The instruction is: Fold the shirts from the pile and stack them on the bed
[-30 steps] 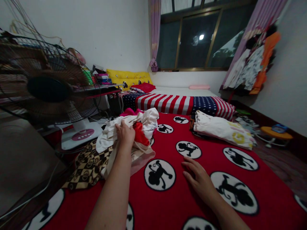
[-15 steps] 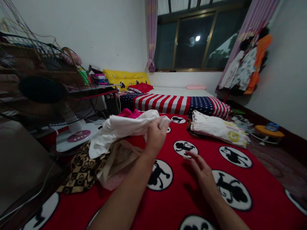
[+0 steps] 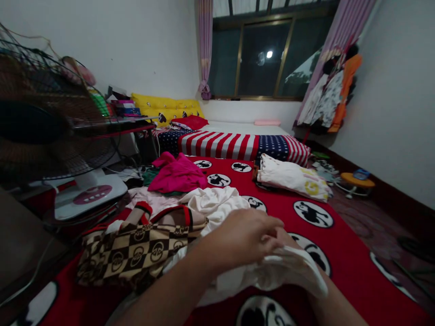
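Observation:
My left hand point(image 3: 243, 237) is closed on a white garment point(image 3: 282, 274), which it holds low over the red blanket with black-and-white monkey circles point(image 3: 343, 258). My right hand point(image 3: 288, 240) lies mostly hidden behind the left hand and under the white cloth; its fingers do not show. Just left of my hands is a loose pile of clothes: a brown checkered piece point(image 3: 136, 251), a white piece point(image 3: 215, 201) and a pink one point(image 3: 178, 174).
A folded white garment with a yellow letter point(image 3: 292, 176) lies at the blanket's far right. A stars-and-stripes cover point(image 3: 238, 145) and yellow pillows point(image 3: 163, 104) sit beyond. A standing fan point(image 3: 41, 136) is close at left. Clothes hang on the right wall point(image 3: 333, 95).
My left hand pulled a white garment out of the pile and drew it right and toward me. My right hand moved in under it. The pile has spread out, baring the pink piece.

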Available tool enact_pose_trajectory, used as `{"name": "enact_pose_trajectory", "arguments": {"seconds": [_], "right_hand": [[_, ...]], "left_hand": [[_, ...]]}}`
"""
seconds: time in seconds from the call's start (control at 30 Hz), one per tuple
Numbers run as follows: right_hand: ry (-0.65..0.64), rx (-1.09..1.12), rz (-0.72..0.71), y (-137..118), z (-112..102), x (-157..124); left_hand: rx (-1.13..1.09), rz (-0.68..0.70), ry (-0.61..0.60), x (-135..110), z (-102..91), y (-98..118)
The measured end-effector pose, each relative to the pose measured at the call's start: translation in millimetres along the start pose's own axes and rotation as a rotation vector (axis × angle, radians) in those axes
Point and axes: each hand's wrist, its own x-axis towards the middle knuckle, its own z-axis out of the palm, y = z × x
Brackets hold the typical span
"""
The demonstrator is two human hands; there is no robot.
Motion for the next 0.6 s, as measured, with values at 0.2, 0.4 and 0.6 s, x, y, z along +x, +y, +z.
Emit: {"name": "enact_pose_trajectory", "arguments": {"seconds": [0.2,0.4,0.6], "right_hand": [[-0.399,0.22,0.025,-22.6,8.8,-7.2],[-0.293,0.038,0.016,-29.2,24.8,-13.5],[-0.31,0.197,0.066,-20.4,27.0,-11.2]], "left_hand": [[0.286,-0.345,0.383,-9.6,-37.8,-49.9],[0.348,-0.4,-0.134,-24.9,-31.9,-76.0],[0.514,-0.33,-0.328,-29.4,-8.3,-93.8]]}}
